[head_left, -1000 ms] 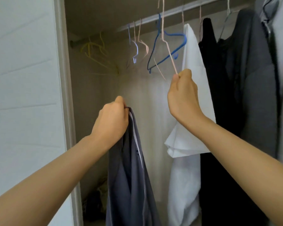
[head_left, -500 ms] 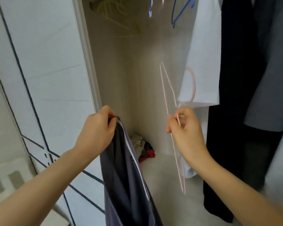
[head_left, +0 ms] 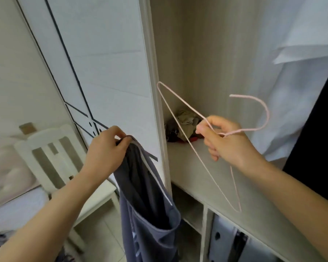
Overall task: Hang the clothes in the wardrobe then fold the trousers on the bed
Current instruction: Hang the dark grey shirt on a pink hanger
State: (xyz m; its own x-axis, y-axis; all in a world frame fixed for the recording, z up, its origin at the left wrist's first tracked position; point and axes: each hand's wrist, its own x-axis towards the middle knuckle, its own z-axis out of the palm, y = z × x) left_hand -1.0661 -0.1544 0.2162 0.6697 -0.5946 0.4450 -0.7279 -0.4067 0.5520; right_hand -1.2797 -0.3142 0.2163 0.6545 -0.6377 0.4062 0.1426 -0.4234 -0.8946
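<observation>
Pink thin-wire clothes hanger [head_left: 235, 131] is now off the rail. A second ago the right hand [head_left: 229, 142] was reaching up to it among the other hangers; now that hand holds it low in front of the open wardrobe. The thumb and fingers pinch the wire at the neck, where the two shoulders meet. The hook curls up and to the right, and the triangle points towards the left hand [head_left: 106, 148].

The left hand has kept its hold throughout. Its fingers are curled and pinch the top edge of the dark grey garment with a white stripe [head_left: 146, 205], which hangs straight down beside the white wardrobe door with dark lines [head_left: 102, 63]. Hanger and garment are near each other but apart.

The view has dropped from the rail to the pale wooden wardrobe shelf [head_left: 206, 176], where a crumpled pile of clothes [head_left: 185, 125] lies at the back. A hanging white cloth garment [head_left: 291, 91] fills the upper right.

I judge that fetching the hanger is done and that threading it into the garment comes next. Nothing from this pair is hung yet, and the trousers are still to be folded.
</observation>
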